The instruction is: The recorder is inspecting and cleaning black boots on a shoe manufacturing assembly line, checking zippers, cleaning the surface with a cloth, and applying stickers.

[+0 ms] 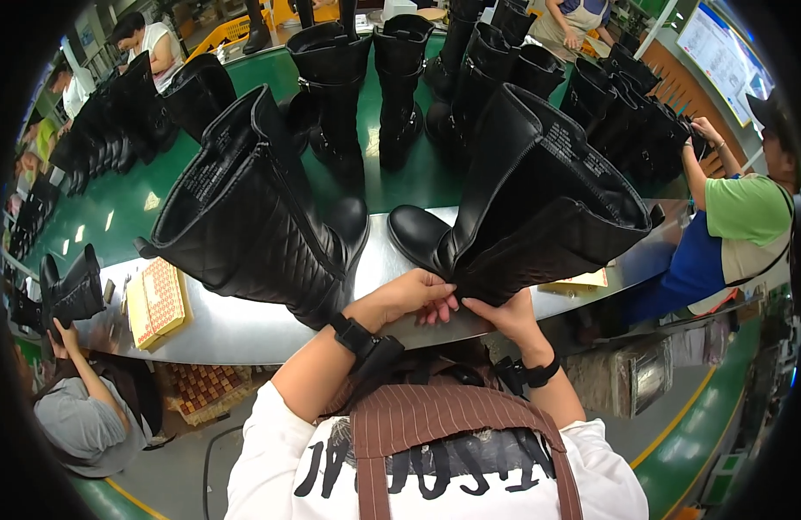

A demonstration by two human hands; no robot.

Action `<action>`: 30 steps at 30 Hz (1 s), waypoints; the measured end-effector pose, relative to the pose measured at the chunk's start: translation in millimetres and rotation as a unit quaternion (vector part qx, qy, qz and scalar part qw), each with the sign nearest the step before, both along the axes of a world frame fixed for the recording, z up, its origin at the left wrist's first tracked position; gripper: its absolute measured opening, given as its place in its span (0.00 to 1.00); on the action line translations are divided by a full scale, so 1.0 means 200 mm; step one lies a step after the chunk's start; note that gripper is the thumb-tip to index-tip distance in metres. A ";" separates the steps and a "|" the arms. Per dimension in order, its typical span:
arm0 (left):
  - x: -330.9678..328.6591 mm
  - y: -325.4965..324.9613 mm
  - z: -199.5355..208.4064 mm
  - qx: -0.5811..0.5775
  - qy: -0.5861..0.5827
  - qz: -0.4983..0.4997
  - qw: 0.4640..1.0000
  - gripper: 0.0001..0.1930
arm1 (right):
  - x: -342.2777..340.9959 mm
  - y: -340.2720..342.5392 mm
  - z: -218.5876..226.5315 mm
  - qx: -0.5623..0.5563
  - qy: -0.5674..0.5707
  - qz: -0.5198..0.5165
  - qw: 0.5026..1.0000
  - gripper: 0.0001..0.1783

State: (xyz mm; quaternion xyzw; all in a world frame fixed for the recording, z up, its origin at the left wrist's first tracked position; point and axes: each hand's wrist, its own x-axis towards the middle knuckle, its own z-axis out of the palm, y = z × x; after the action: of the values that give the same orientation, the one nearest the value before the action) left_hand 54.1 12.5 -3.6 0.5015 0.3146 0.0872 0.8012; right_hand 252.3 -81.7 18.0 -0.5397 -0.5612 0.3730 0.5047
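Two tall black boots stand before me on the metal edge of the bench. The left boot (236, 225) has a quilted shaft and a side zipper. The right boot (539, 208) has its shaft gaping wide, with its toe turned left. At the right boot's lower ankle, my left hand (422, 296) is closed in a pinch; whatever lies between its fingertips is too small to make out. My right hand (507, 316) grips the same boot around the heel area, thumb toward the left hand and other fingers partly hidden behind the boot.
A green conveyor surface (266, 74) beyond the metal ledge (231, 334) carries several more black boots (327, 95). A yellow patterned box (156, 303) lies left on the ledge. A person in green and blue (730, 225) works at right; another person in grey (88, 416) handles a boot at left.
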 end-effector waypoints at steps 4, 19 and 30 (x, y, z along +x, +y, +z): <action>-0.03 -0.05 0.11 0.008 -0.025 0.010 1.000 0.17 | -0.01 0.00 -0.04 0.010 -0.047 -0.027 0.998 0.19; 0.02 -0.08 0.35 0.158 -0.012 0.055 0.986 0.17 | -0.01 0.02 0.24 0.040 0.093 0.011 0.995 0.22; 0.04 -0.09 0.28 0.163 -0.010 0.085 0.983 0.18 | -0.20 0.12 0.20 0.140 0.071 -0.207 0.966 0.09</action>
State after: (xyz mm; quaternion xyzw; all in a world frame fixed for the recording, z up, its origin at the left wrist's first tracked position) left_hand 61.8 -5.8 53.1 0.5963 0.3291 0.2103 0.7014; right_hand 212.7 -58.4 57.7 -0.5403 -0.4460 0.2155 0.6802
